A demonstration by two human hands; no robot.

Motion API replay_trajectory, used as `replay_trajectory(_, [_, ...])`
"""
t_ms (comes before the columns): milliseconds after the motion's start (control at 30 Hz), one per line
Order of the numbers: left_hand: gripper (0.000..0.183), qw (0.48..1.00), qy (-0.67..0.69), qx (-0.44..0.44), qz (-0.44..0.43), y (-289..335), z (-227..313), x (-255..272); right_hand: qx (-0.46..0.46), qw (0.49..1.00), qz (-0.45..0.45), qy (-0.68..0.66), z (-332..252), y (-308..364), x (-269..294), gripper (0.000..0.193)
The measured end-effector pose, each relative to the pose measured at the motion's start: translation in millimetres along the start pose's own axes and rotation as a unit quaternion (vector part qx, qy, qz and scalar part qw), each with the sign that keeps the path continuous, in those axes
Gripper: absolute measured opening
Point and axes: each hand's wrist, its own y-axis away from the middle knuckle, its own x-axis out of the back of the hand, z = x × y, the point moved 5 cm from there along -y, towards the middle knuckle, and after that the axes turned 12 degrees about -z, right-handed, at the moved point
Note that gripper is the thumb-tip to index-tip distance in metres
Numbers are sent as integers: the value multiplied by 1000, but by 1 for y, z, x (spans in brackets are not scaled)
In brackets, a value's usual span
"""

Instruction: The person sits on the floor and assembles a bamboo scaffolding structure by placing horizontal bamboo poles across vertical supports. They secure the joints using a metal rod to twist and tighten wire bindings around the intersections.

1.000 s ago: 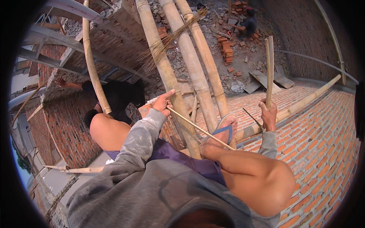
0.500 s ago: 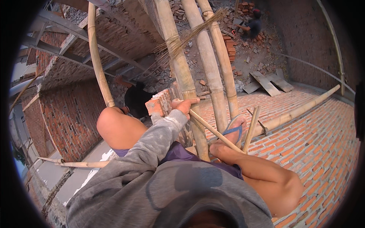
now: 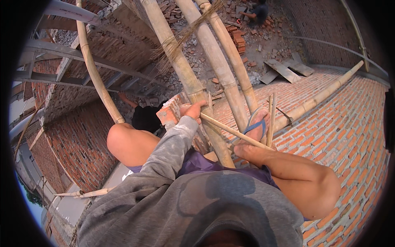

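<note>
My left hand [image 3: 192, 111] is closed at the upper end of a thin bamboo stick [image 3: 234, 131]. Its fingers lie against a thick bamboo pole [image 3: 188, 80], beside the broken brick end of a wall [image 3: 168, 115]. The stick slants across the pole down to my right lower leg. My right hand and forearm are out of the picture. My right foot, in a blue-strapped flip-flop [image 3: 257, 125], rests near two narrow upright bamboo pieces [image 3: 271, 119].
More bamboo poles [image 3: 224, 70] rise ahead, with dry fibre [image 3: 173, 47] tied round them. A horizontal pole [image 3: 321, 99] crosses the brick wall on the right. Far below, people [image 3: 259, 12] are among rubble and stacked bricks [image 3: 238, 39]. Another, in dark clothing [image 3: 146, 118], is beneath my left knee.
My view has shifted, so the poles and rubble appear higher and farther left. My left hand keeps about the same place on the pole and stick. The far person's head has left the picture.
</note>
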Motion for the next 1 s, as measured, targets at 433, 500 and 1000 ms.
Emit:
replay_trajectory(433, [44,997,55,-43,17,44,20,1,43,999,-21,18,-42,-35,-3,44])
replay_trajectory(500, [40,991,103,-83,31,48,24,6,55,998,-29,24,-51,-48,-6,44])
replay_trajectory(1000, [44,757,-18,-634,-155,387,262,175,73,986,-150,-1,-6,-178,-120,47])
